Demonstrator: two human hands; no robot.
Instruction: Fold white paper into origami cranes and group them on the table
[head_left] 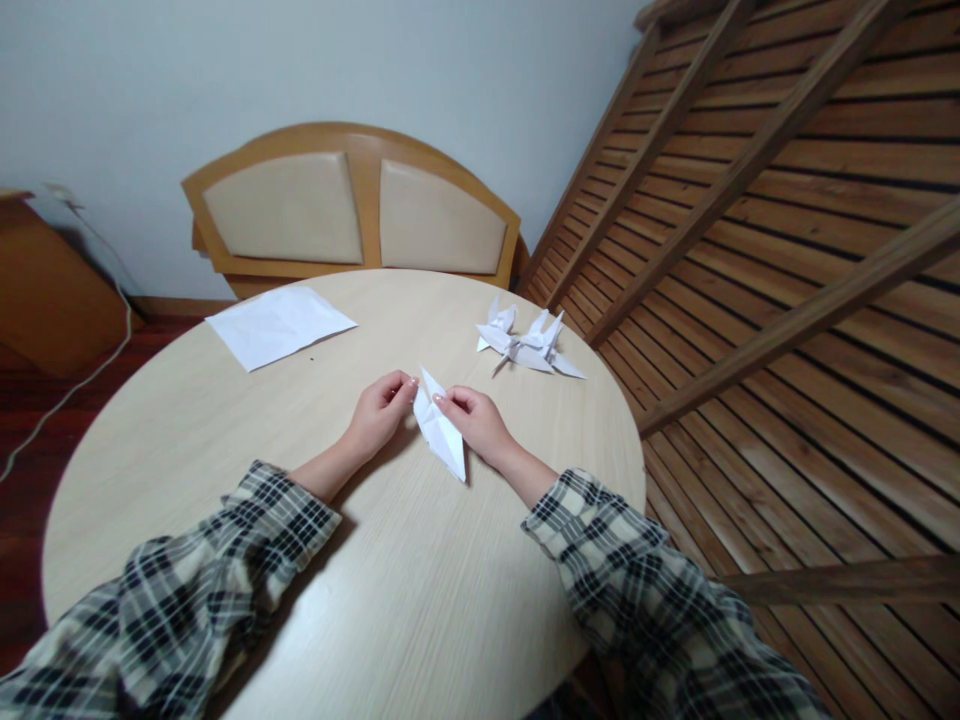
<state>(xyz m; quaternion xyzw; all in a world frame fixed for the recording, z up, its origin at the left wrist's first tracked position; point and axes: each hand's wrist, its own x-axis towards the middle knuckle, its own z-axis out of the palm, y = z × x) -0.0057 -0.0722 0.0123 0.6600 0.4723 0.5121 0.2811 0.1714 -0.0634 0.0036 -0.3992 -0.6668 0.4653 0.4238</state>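
A white folded paper (444,436), shaped like a long diamond with pointed ends, is held between my two hands just above the table. My left hand (381,408) pinches its upper left edge between thumb and curled fingers. On the other side my right hand (474,420) grips it, the thumb lying on the upper face and the fingers curled beneath. Folded paper cranes (525,345) stand bunched together beyond my right hand. Flat on the table at the far left lies a white sheet of paper (281,325) with faint creases.
The round pale wooden table (420,600) fills the middle of the view. Behind it stands a headboard (363,200) with cream panels against the wall. A slatted wooden partition (787,300) rises close along the right. A white cable (112,350) trails down at the left.
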